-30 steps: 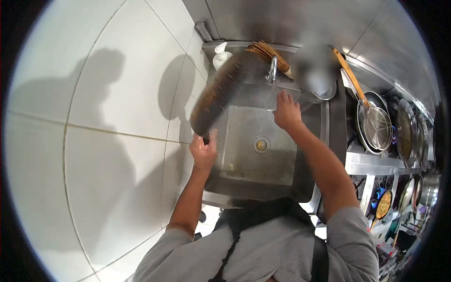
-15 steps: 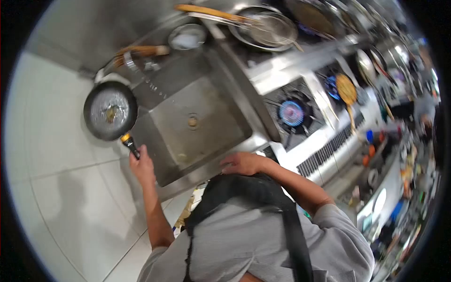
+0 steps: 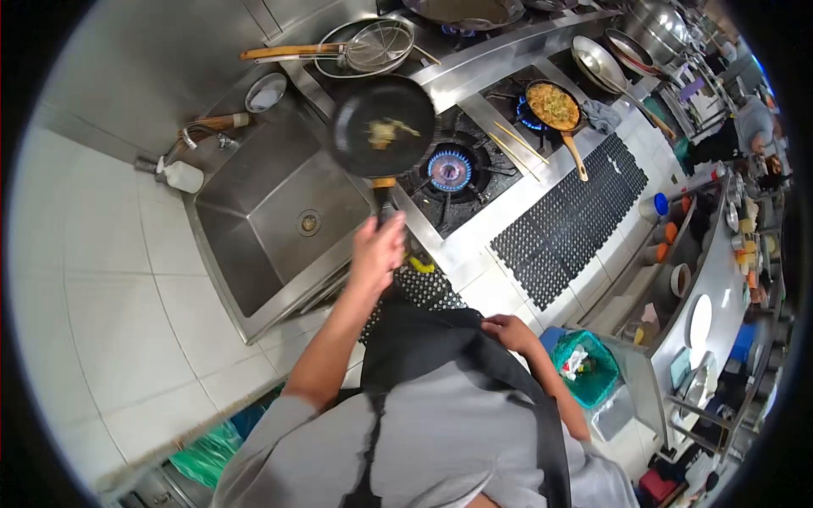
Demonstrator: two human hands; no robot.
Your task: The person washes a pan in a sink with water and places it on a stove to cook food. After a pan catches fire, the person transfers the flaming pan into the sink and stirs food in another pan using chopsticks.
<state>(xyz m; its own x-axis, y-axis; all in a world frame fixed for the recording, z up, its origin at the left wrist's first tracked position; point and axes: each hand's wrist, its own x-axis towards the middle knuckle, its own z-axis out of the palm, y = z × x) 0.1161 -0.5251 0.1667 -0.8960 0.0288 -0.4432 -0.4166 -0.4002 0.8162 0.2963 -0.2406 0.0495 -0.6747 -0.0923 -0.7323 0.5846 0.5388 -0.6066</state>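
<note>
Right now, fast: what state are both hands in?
Left hand: closed, holding a frying pan by its handle.
Right hand: at the apron; open or closed cannot be told.

The sink [image 3: 284,203] lies left of the burner [image 3: 449,172], the frying pan [image 3: 360,106] above, between them

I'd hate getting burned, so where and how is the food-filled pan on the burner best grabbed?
Probably by the outer end of its handle, from the stove's front edge: the handle points that way, away from the blue flame beneath the pan.
</note>
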